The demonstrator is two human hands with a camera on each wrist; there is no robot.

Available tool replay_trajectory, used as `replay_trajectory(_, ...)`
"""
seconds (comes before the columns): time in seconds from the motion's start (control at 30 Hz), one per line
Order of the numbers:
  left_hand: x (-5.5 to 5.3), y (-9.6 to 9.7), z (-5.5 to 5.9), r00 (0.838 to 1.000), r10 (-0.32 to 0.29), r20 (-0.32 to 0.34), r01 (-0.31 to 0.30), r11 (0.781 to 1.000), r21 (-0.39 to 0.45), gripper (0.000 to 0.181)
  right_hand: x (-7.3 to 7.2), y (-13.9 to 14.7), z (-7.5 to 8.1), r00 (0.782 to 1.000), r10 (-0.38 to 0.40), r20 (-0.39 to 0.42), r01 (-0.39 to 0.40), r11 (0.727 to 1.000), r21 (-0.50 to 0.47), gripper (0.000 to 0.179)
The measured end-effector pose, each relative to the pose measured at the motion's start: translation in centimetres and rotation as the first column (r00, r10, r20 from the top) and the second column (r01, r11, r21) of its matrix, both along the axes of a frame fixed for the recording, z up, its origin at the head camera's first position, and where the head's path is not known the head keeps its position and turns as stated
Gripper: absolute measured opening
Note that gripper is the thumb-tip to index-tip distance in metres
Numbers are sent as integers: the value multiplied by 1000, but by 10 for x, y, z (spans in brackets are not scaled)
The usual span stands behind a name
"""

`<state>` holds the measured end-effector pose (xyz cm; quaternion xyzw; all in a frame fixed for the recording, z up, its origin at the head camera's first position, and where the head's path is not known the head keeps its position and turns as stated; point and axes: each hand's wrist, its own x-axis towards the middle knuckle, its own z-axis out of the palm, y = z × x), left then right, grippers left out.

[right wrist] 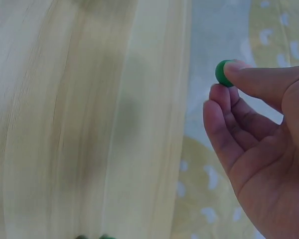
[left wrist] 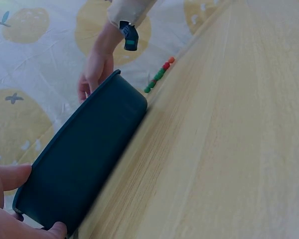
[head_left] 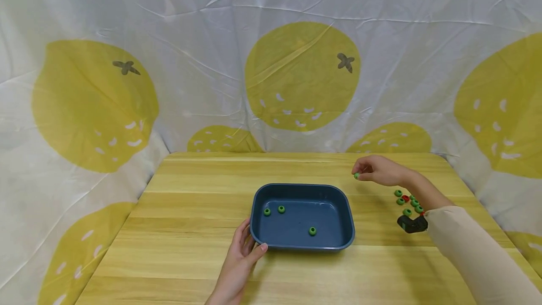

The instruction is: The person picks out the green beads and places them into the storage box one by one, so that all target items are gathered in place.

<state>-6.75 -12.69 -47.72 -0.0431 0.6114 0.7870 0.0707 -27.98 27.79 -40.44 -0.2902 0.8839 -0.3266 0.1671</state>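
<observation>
At the near left corner of a dark blue plastic tub, my left hand grips the wall, thumb over the rim. The left wrist view shows the tub's outer side, with thumb and fingers at its near end. Inside the tub lie three green beads with holes, one of them a bead near the front. Beyond the tub's right far corner, my right hand pinches another green bead between thumb and fingertips, above the table. Its other fingers are bent and hold nothing.
Right of the tub, several green beads and a few red ones lie scattered on the wooden table, under the right forearm. A black wrist device hangs at the right sleeve. A lemon-print cloth stands behind the table.
</observation>
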Motion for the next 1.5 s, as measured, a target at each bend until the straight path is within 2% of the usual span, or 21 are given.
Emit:
replay_trajectory(0.23,-1,0,0,1000,1,9,0,1000,-14,84,2,-21,6,995,98,-20,-98,995,0,7)
replay_trajectory(0.47,-1,0,0,1000,4,7,-3,1000,-20,84,2,-41,14,987,156,-26,-156,988,17,8)
replay_trajectory(0.7,-1,-1,0,1000,3,5,-2,1000,-25,83,1,-61,15,977,207,-39,-207,978,7,10)
replay_trajectory(0.97,-1,0,0,1000,4,11,-4,1000,-27,83,2,-88,16,961,273,-49,-273,962,1,10)
replay_trajectory(1.2,1,-1,0,1000,1,-2,-1,1000,-17,83,2,-113,19,940,328,-96,-327,945,26,12)
replay_trajectory(1.5,0,-1,0,1000,-3,1,3,1000,-19,83,1,-145,20,923,367,-115,-363,930,54,11)
